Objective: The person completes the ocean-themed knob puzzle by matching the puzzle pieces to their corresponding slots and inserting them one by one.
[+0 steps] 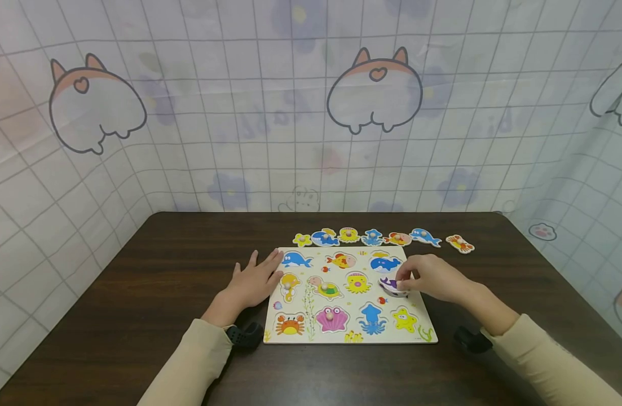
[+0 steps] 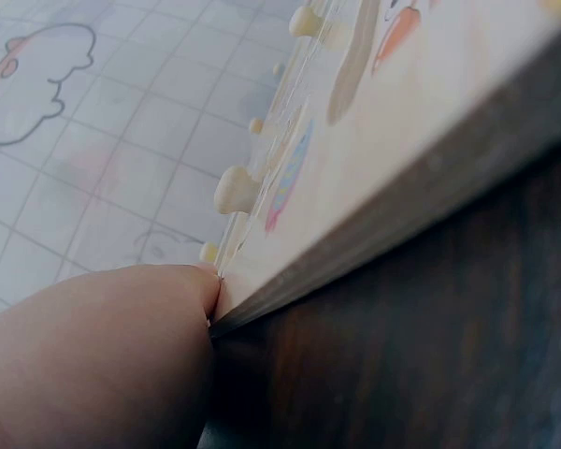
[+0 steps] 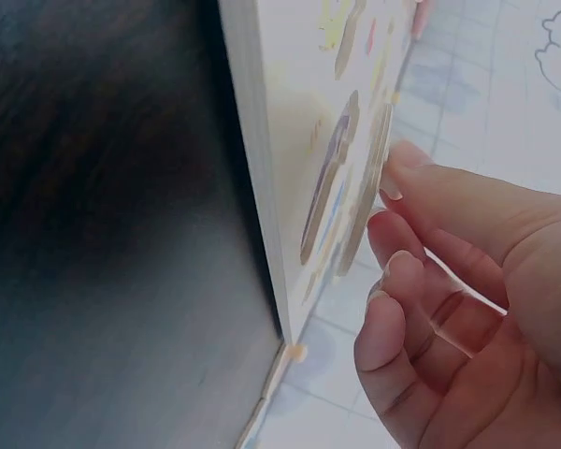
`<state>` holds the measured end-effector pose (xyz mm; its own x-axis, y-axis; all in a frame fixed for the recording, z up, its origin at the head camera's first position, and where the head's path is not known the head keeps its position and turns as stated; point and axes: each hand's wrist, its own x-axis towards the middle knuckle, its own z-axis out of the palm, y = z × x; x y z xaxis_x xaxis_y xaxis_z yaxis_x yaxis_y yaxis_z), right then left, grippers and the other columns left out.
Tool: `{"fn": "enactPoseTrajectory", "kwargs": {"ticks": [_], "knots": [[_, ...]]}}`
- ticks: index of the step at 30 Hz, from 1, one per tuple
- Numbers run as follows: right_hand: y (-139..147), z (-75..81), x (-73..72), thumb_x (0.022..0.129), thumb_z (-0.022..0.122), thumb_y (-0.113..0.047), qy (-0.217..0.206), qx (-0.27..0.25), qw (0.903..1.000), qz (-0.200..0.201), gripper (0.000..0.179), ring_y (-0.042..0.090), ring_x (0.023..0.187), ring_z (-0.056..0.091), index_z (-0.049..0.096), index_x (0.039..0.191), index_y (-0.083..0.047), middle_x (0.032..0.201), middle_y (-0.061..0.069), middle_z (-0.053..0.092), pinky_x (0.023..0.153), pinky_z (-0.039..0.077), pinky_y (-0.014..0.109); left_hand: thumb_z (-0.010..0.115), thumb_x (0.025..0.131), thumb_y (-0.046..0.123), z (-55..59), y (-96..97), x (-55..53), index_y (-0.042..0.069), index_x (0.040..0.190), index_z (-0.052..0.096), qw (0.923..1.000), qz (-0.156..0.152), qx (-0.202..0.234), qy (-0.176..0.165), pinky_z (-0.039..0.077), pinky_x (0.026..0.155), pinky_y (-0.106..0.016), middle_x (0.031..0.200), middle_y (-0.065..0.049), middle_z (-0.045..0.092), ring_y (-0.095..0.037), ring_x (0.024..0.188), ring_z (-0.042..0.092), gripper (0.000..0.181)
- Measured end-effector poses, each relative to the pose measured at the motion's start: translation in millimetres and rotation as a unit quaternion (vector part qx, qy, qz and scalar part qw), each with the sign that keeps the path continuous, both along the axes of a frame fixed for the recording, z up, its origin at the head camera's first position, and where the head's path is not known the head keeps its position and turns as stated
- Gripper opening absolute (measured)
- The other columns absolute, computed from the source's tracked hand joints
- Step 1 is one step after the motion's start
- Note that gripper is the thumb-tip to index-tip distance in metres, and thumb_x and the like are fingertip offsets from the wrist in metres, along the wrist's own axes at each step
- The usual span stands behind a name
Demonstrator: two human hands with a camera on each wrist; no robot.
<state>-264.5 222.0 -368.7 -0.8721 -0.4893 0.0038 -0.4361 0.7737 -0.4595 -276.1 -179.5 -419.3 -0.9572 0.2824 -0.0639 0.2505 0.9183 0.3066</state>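
Observation:
My right hand (image 1: pixel 435 276) pinches a purple dolphin-like puzzle piece (image 1: pixel 390 285) between thumb and fingers, at the right side of a sea-animal peg puzzle board (image 1: pixel 348 333). In the right wrist view, the piece's edge (image 3: pixel 372 178) stands slightly off the board, close over a recess (image 3: pixel 327 192) with purple in it. My left hand (image 1: pixel 255 281) rests at the board's upper left edge with its fingers extended. A knobbed seahorse (image 1: pixel 290 288), turtle (image 1: pixel 327 289) and pink shell (image 1: pixel 332 320) sit in the board.
Behind the board lie loose pieces in a row: a yellow star (image 1: pixel 302 240), a whale (image 1: pixel 325 239), an octopus (image 1: pixel 348 235), a squid (image 1: pixel 373 238), a fish (image 1: pixel 397 239), a blue dolphin-like piece (image 1: pixel 425 237) and a crab (image 1: pixel 460 244). The dark wooden table (image 1: pixel 138 316) meets a patterned curtain (image 1: pixel 290 141).

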Motion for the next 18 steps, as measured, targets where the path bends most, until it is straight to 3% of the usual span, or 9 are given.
{"fn": "enactPoseTrajectory", "kwargs": {"ticks": [18], "knots": [[-1.3, -4.0, -2.3, 0.09, 0.08, -0.012, -0.007, 0.012, 0.9999, 0.007, 0.006, 0.013, 0.075, 0.055, 0.078, 0.095, -0.012, 0.085, -0.007, 0.066, 0.064, 0.048, 0.028, 0.042, 0.109, 0.041, 0.4, 0.2, 2.1, 0.018, 0.165, 0.023, 1.0, -0.003, 0.0, -0.001, 0.006, 0.113, -0.077, 0.17, -0.005, 0.018, -0.046, 0.154, 0.006, 0.064]]}}
